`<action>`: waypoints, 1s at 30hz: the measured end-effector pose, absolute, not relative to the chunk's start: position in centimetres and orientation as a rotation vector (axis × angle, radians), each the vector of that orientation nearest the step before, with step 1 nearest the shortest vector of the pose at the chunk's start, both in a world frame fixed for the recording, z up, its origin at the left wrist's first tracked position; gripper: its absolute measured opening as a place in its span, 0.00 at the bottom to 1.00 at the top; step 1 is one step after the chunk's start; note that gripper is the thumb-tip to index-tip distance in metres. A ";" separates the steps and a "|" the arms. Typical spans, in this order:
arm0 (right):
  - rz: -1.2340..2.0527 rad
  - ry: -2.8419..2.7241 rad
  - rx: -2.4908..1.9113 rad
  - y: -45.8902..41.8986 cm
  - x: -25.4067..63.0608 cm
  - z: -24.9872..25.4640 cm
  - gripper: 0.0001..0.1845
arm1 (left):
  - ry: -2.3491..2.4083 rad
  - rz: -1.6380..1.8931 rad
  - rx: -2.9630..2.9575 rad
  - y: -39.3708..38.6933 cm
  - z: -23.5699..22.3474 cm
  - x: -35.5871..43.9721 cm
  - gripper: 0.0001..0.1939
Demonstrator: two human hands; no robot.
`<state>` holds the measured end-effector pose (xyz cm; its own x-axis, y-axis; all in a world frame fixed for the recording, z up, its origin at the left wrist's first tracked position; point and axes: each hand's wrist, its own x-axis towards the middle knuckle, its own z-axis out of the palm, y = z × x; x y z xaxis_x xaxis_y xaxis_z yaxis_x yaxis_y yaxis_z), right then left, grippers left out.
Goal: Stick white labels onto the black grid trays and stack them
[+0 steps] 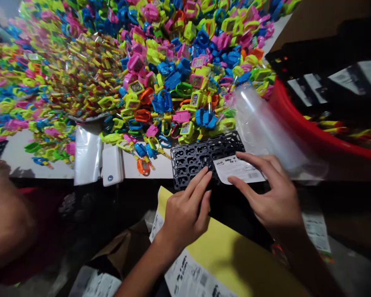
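A black plastic tray (190,159) with rows of moulded hollows lies at the table's front edge. The fingers of my left hand (185,210) are stretched out, their tips resting on the tray's near side. Between thumb and fingers, my right hand (273,189) holds a white printed label (239,170) over the tray's right part. The label covers that corner, and I cannot tell how much of it touches the tray. Below my hands a yellow sheet (225,243) with more printed labels (188,274) along its edge spreads over my lap.
A large heap of colourful toy watches (173,78) covers the table. Clear plastic bags (262,119) lie right of the tray, others (87,154) at left beside a white phone-like device (112,165). A red tub (315,136) stands right. Another person's arm (6,214) shows at left.
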<state>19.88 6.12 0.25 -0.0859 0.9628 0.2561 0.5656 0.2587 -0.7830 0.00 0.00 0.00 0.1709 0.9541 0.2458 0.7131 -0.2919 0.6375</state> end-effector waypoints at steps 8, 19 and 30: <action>0.664 -1.731 -1.497 5.7 18.7 -0.8 0.26 | 1.606 0.796 2.119 0.7 -0.2 0.1 0.23; 0.556 -1.826 -1.523 5.8 18.8 -2.0 0.27 | 1.661 0.596 2.269 1.5 0.2 0.3 0.24; 0.242 -1.994 -1.545 5.5 18.8 -2.9 0.26 | 1.775 0.290 2.417 1.5 0.4 1.4 0.26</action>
<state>18.80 5.55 -2.94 -0.1444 0.9281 0.3431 0.8189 0.3067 -0.4851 1.38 1.53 0.40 0.2898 0.9539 0.0781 0.9291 -0.3000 0.2163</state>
